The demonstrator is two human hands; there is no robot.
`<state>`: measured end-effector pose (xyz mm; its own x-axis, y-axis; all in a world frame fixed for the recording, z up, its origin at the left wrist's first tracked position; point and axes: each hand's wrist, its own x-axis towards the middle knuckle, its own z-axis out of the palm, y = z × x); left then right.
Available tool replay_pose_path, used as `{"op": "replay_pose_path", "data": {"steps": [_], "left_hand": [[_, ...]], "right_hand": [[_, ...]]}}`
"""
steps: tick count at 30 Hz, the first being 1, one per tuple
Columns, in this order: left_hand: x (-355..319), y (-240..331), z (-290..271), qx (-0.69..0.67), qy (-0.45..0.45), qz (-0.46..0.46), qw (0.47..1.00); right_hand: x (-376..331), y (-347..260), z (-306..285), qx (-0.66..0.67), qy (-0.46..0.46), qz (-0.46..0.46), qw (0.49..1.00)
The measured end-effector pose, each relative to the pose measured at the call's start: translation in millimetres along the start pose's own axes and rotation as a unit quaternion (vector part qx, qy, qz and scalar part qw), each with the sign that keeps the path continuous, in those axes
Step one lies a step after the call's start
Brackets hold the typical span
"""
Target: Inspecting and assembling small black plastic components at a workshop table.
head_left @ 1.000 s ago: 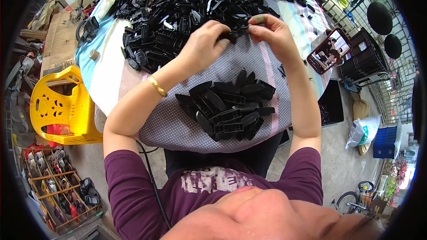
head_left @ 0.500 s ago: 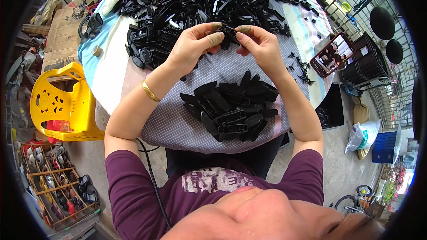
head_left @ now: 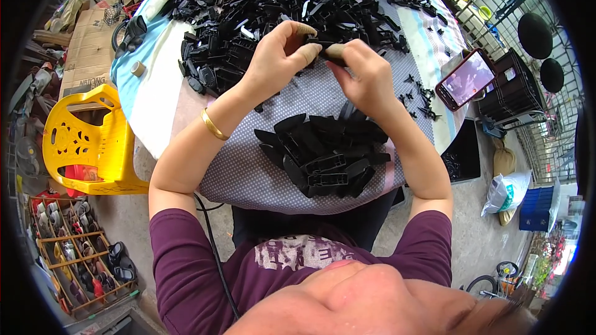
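Note:
Over the table, my left hand (head_left: 277, 54) pinches a small black plastic part (head_left: 314, 41) between thumb and forefinger. My right hand (head_left: 365, 77) meets it from the other side, its fingers closed at the part's right end; what its fingertips cover is hidden. Tan tape wraps fingertips on both hands. Nearer to me, below the hands, lies a small pile of black plastic parts (head_left: 326, 161), long and rounded. Behind the hands a large heap of similar black parts (head_left: 230, 31) spreads over the far half of the table.
Tiny black pieces (head_left: 427, 104) lie right on the patterned tablecloth (head_left: 233, 170), beside a propped phone (head_left: 467, 79) with a lit screen. A tape roll (head_left: 138, 68) sits at the left. A yellow plastic chair (head_left: 90, 142) stands left, a black bin (head_left: 462, 152) at the right.
My right hand has turned, with its knuckles rolled upward and its fingers lower against the part. My left hand has barely shifted. The phone's picture has changed.

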<state>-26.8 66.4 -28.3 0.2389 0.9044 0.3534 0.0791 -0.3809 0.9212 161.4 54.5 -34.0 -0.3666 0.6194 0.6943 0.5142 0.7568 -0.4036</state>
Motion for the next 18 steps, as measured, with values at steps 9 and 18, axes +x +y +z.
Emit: {"op": "replay_pose_path", "data": {"steps": [9,18], "left_hand": [[2,-2,-6,-0.073,-0.011,-0.059,0.996],[-4,1,1,-0.12,-0.029,-0.065,0.99]], "right_hand": [[8,4,-13,0.358,0.025,0.27,0.893],[1,-9,4,0.373,-0.005,0.298,0.878]]}}
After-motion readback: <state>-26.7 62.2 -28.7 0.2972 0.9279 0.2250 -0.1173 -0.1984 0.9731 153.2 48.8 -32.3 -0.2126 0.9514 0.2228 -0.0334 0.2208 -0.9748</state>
